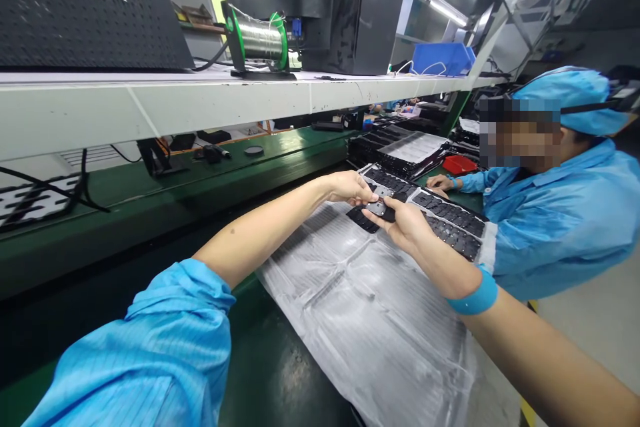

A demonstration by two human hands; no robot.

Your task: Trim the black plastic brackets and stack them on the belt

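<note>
My left hand (350, 187) and my right hand (404, 221) meet above the far part of a translucent plastic sheet (360, 300). Between them is a small dark part with a grey metallic face (379, 207); the fingers of both hands are closed on its edges. Rows of similar black parts (453, 219) lie beyond and to the right of my hands, with white strips between them. A few more black parts (364, 219) sit just below my fingers, on the sheet. My right wrist wears a blue band.
A person in blue workwear (565, 213) is at the right, one hand near a red tray (459, 165). Stacked black trays (395, 147) stand behind my hands. Overhead, a white shelf (240, 99) holds a solder wire spool (260, 42) and a blue bin (443, 59).
</note>
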